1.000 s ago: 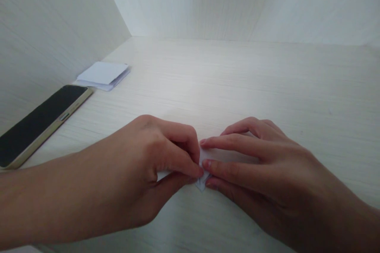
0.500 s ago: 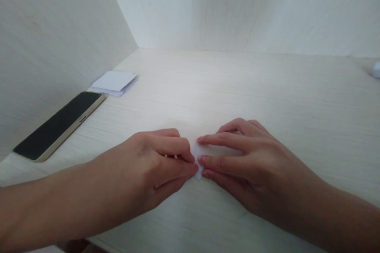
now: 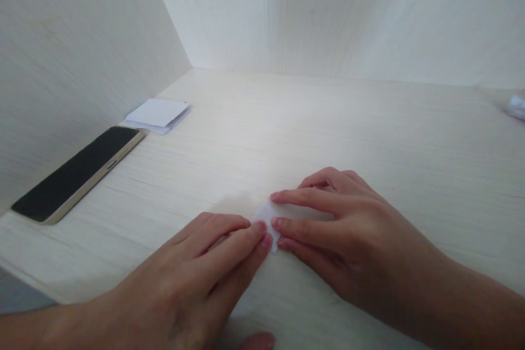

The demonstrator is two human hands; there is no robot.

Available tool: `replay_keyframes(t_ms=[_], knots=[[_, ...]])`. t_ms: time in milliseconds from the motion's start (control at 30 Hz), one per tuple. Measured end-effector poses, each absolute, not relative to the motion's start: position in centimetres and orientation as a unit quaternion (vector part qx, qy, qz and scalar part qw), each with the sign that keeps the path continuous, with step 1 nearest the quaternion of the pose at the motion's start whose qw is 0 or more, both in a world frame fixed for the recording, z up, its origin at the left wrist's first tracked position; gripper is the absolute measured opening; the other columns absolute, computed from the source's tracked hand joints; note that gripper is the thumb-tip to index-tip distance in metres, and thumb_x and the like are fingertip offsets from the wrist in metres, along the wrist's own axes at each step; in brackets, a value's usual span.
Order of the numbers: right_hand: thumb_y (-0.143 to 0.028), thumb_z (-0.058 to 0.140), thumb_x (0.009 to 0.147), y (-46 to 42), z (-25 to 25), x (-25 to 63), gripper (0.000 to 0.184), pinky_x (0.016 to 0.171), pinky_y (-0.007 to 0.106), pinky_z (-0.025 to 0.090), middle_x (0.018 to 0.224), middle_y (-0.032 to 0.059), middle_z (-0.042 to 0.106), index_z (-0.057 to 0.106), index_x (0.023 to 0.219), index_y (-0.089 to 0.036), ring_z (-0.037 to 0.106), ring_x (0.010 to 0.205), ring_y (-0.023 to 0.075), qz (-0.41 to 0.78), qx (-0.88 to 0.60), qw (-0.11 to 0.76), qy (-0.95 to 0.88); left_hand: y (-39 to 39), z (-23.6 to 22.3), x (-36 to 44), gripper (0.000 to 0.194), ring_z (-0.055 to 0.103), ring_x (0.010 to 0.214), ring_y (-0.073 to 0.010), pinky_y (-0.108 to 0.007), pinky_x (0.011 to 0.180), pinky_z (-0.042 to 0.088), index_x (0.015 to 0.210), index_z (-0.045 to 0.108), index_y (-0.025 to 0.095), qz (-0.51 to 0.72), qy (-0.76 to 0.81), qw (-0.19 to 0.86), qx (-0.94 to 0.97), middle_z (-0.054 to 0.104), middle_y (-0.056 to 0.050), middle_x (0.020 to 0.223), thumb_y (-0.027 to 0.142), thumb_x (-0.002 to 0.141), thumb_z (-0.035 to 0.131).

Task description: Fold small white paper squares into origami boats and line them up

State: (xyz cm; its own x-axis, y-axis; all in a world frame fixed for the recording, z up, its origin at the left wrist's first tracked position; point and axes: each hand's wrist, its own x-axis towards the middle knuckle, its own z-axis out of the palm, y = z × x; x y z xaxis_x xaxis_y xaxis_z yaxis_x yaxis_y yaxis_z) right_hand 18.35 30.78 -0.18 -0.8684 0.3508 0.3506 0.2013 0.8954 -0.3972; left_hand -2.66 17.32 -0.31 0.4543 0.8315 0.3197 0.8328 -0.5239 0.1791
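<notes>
Head view: a small folded piece of white paper (image 3: 266, 211) lies on the pale wood-grain tabletop (image 3: 369, 131), near the middle of the lower half, with both bare hands on it. Left hand (image 3: 180, 281) comes in from the lower left, palm down, its fingers stretched and close together; two fingertips press the paper's left and near part, while what looks like its thumb shows apart from them at the bottom edge. Right hand (image 3: 361, 240) reaches from the right with fingers spread, two fingertips on the paper and the thumb at its near right edge; whether it pinches that edge or only pins the sheet down, I cannot tell. Between the hands the paper shows a slanting upper edge and a narrow near tip; the rest is covered. Well apart to the left, a smartphone (image 3: 77, 172) with a dark screen and a gold-toned side lies beside the left side panel (image 3: 82, 38). Just beyond its far end sits a folded stack of white paper (image 3: 157, 113). At the far right, a whitish object (image 3: 517, 107), partly cut off, rests near the back panel (image 3: 328, 16).
</notes>
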Motion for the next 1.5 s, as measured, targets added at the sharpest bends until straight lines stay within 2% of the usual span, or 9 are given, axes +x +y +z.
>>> replay_keyframes(t_ms=[100, 233, 467, 600, 733, 1033, 1267, 1433, 1500], knots=[[-0.02, 0.065, 0.099, 30.7, -0.2, 18.3, 0.018, 0.087, 0.041, 0.05, 0.116, -0.0037, 0.08, 0.08, 0.1, -0.03, 0.067, 0.098, 0.023, 0.161, -0.137, 0.221, -0.952, 16.9, -0.9, -2.8, 0.056, 0.066, 0.113, -0.0251, -0.032, 0.102, 0.056, 0.141, 0.054, 0.013, -0.168, -0.497, -0.002, -0.851, 0.073, -0.01, 0.124, 0.033, 0.091, 0.065], [-0.018, 0.062, 0.1, 30.6, 0.0, 18.2, 0.019, 0.085, 0.04, 0.05, 0.115, -0.001, 0.079, 0.079, 0.102, -0.027, 0.068, 0.096, 0.0228, 0.126, -0.123, 0.202, -0.963, 16.0, -2.0, -2.8, 0.055, 0.067, 0.113, -0.0254, -0.036, 0.099, 0.053, 0.149, 0.048, 0.014, -0.169, -0.521, 0.031, -0.836, 0.074, -0.009, 0.124, 0.021, 0.095, 0.053], [-0.023, 0.059, 0.099, 30.3, 0.5, 18.1, 0.02, 0.084, 0.044, 0.05, 0.115, 0.0023, 0.079, 0.079, 0.1, -0.026, 0.07, 0.096, 0.0262, 0.059, -0.114, 0.175, -0.976, 15.5, -2.5, -2.4, 0.046, 0.066, 0.113, -0.0217, -0.035, 0.095, 0.046, 0.141, 0.06, 0.018, -0.173, -0.537, 0.081, -0.822, 0.074, -0.003, 0.128, 0.013, 0.101, 0.038], [-0.026, 0.057, 0.1, 30.5, 0.5, 18.2, 0.023, 0.089, 0.05, 0.05, 0.112, -0.0003, 0.081, 0.079, 0.096, -0.026, 0.072, 0.098, 0.028, 0.054, -0.132, 0.185, -0.972, 15.4, -2.3, -2.5, 0.047, 0.065, 0.114, -0.0207, -0.035, 0.093, 0.046, 0.141, 0.06, 0.016, -0.156, -0.532, 0.1, -0.826, 0.073, -0.003, 0.13, 0.009, 0.099, 0.04], [-0.024, 0.058, 0.097, 30.7, 0.7, 18.4, 0.022, 0.09, 0.052, 0.05, 0.107, -0.0003, 0.082, 0.08, 0.095, -0.025, 0.073, 0.095, 0.0287, 0.053, -0.125, 0.177, -0.975, 15.2, -2.4, -2.7, 0.045, 0.065, 0.112, -0.0221, -0.037, 0.095, 0.044, 0.141, 0.06, 0.014, -0.153, -0.53, 0.091, -0.829, 0.073, -0.004, 0.13, 0.016, 0.1, 0.042], [-0.03, 0.056, 0.099, 30.3, 0.9, 18.8, 0.026, 0.098, 0.053, 0.048, 0.108, 0.0012, 0.082, 0.081, 0.096, -0.025, 0.074, 0.097, 0.0287, 0.024, -0.124, 0.166, -0.978, 15.2, -2.6, -2.6, 0.046, 0.062, 0.117, -0.024, -0.039, 0.099, 0.039, 0.139, 0.06, 0.021, -0.152, -0.541, 0.089, -0.822, 0.073, -0.005, 0.122, 0.011, 0.098, 0.041], [-0.031, 0.05, 0.1, 30.4, 0.7, 18.8, 0.032, 0.097, 0.055, 0.049, 0.107, 0.001, 0.082, 0.08, 0.098, -0.024, 0.074, 0.095, 0.0282, 0.026, -0.127, 0.164, -0.978, 15.2, -2.5, -2.2, 0.049, 0.06, 0.095, -0.0276, -0.045, 0.089, 0.038, 0.143, 0.058, 0.021, -0.144, -0.56, 0.114, -0.808, 0.068, -0.007, 0.1, 0.021, 0.097, 0.043], [-0.031, 0.053, 0.097, 30.4, 0.7, 18.8, 0.028, 0.098, 0.054, 0.05, 0.105, 0.0032, 0.082, 0.08, 0.095, -0.023, 0.075, 0.096, 0.0291, 0.036, -0.126, 0.174, -0.976, 15.4, -2.7, -2.2, 0.047, 0.06, 0.112, -0.0288, -0.045, 0.096, 0.04, 0.142, 0.057, 0.018, -0.157, -0.543, 0.119, -0.816, 0.07, -0.009, 0.122, 0.021, 0.097, 0.045], [-0.031, 0.056, 0.096, 30.3, 0.8, 18.7, 0.025, 0.098, 0.054, 0.051, 0.105, 0.0028, 0.082, 0.08, 0.097, -0.024, 0.075, 0.096, 0.0289, 0.044, -0.13, 0.173, -0.975, 15.4, -2.7, -2.4, 0.049, 0.06, 0.114, -0.0297, -0.044, 0.095, 0.041, 0.144, 0.053, 0.016, -0.164, -0.533, 0.091, -0.825, 0.07, -0.011, 0.123, 0.028, 0.097, 0.047]])
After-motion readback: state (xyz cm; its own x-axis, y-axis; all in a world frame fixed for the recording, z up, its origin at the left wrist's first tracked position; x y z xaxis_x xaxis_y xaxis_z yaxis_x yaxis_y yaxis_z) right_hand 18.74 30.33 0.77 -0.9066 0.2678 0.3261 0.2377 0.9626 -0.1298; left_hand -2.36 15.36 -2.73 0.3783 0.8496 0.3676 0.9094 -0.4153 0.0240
